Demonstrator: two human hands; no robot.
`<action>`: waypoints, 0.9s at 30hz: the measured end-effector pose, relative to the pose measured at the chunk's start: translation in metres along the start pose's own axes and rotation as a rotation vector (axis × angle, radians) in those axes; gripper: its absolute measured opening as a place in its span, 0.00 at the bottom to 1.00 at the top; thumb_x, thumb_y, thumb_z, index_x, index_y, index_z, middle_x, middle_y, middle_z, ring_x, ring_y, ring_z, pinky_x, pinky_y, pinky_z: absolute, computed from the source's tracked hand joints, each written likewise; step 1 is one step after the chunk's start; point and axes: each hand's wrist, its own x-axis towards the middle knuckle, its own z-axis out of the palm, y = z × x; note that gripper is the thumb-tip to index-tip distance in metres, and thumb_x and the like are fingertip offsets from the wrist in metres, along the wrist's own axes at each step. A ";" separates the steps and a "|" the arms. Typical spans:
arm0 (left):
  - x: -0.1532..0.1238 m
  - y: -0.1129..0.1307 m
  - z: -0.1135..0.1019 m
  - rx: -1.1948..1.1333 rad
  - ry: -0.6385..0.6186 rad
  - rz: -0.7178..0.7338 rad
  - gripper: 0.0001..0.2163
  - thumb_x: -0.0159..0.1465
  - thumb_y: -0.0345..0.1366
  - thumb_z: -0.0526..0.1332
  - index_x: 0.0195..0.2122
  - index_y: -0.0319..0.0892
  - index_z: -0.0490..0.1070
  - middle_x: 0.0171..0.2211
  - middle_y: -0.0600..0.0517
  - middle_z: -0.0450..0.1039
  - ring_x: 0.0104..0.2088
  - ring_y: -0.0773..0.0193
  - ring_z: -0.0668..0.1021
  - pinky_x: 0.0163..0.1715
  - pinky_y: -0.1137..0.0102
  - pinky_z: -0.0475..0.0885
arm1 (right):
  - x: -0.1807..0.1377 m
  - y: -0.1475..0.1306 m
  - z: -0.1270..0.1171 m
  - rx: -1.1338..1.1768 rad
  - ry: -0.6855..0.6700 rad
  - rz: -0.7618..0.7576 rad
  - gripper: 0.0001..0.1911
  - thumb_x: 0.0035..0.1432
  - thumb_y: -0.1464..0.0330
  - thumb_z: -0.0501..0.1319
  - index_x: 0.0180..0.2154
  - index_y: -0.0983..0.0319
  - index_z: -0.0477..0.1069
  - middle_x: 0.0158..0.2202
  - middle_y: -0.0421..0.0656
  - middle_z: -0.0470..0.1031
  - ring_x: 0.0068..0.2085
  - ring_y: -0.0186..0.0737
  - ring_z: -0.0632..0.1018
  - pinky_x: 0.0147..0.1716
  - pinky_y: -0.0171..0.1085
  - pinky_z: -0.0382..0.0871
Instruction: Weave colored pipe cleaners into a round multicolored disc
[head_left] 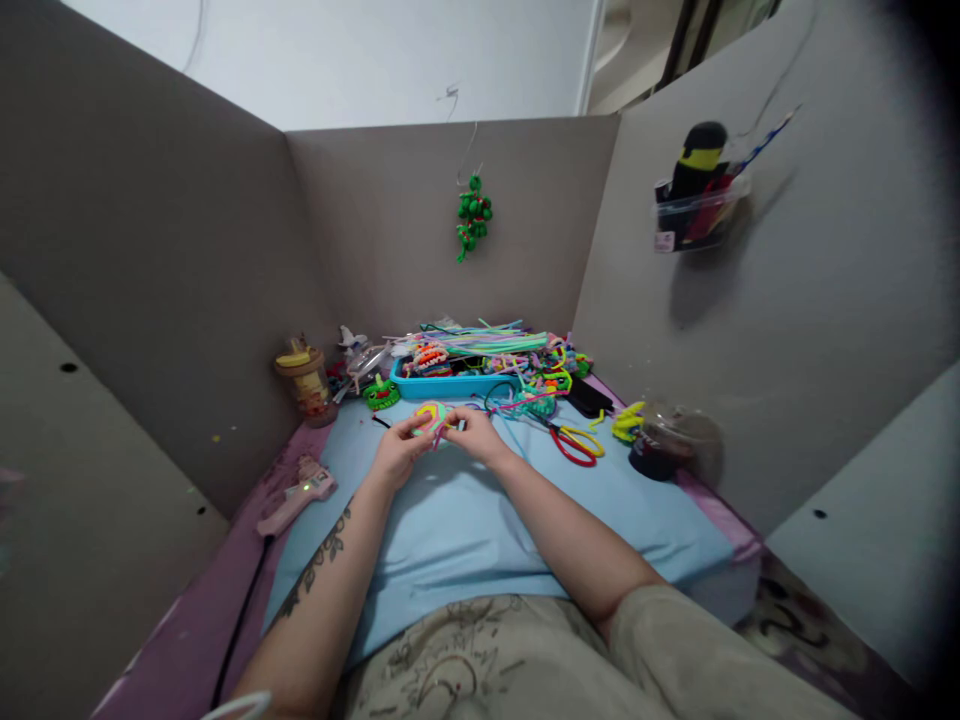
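A small round piece of coiled pipe cleaner [430,416], in pink, yellow and mint green, is held up just above the blue cloth [457,525]. My left hand [399,450] grips it from the left, with the thumb and fingers closed on its edge. On the other side, my right hand [478,436] pinches its right edge; the fingertips are too small to make out well. Just beyond both hands stands a blue tray [457,387] heaped with pipe cleaners [495,340] and finished figures. Scissors [576,445] with red and yellow handles lie right of my right hand.
At left lie a pink glue gun [298,500] with a black cord and a brown cup [307,385]. A green figure [382,393] sits by the tray. A dark-based jar [660,445] stands at right. Grey panels enclose the table; a small bin [694,215] hangs on the right one.
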 end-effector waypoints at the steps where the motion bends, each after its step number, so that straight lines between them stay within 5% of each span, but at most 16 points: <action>1: 0.000 0.000 0.000 -0.006 0.001 -0.004 0.26 0.37 0.34 0.73 0.40 0.36 0.74 0.27 0.49 0.75 0.23 0.69 0.74 0.26 0.72 0.69 | -0.001 -0.001 0.001 -0.014 0.024 -0.018 0.02 0.41 0.71 0.61 0.23 0.62 0.72 0.23 0.38 0.70 0.28 0.34 0.67 0.29 0.31 0.58; 7: -0.002 0.002 0.003 0.010 0.011 -0.013 0.25 0.36 0.34 0.73 0.39 0.36 0.74 0.30 0.48 0.75 0.24 0.67 0.74 0.29 0.69 0.71 | -0.003 0.001 0.005 0.061 0.070 0.004 0.04 0.43 0.68 0.62 0.23 0.62 0.72 0.22 0.37 0.69 0.26 0.32 0.67 0.28 0.32 0.59; 18: -0.002 0.005 -0.009 0.470 0.004 0.221 0.18 0.41 0.37 0.71 0.34 0.38 0.77 0.28 0.48 0.75 0.23 0.66 0.72 0.23 0.71 0.67 | -0.004 -0.004 -0.007 0.438 -0.154 0.318 0.13 0.30 0.65 0.70 0.19 0.65 0.69 0.18 0.35 0.68 0.22 0.29 0.65 0.25 0.31 0.57; 27: -0.007 0.011 -0.008 0.521 -0.098 0.294 0.15 0.44 0.37 0.69 0.33 0.39 0.77 0.33 0.47 0.75 0.30 0.62 0.75 0.28 0.71 0.69 | -0.002 0.001 -0.011 0.376 -0.196 0.432 0.18 0.30 0.59 0.70 0.19 0.65 0.68 0.14 0.32 0.59 0.18 0.25 0.54 0.19 0.32 0.41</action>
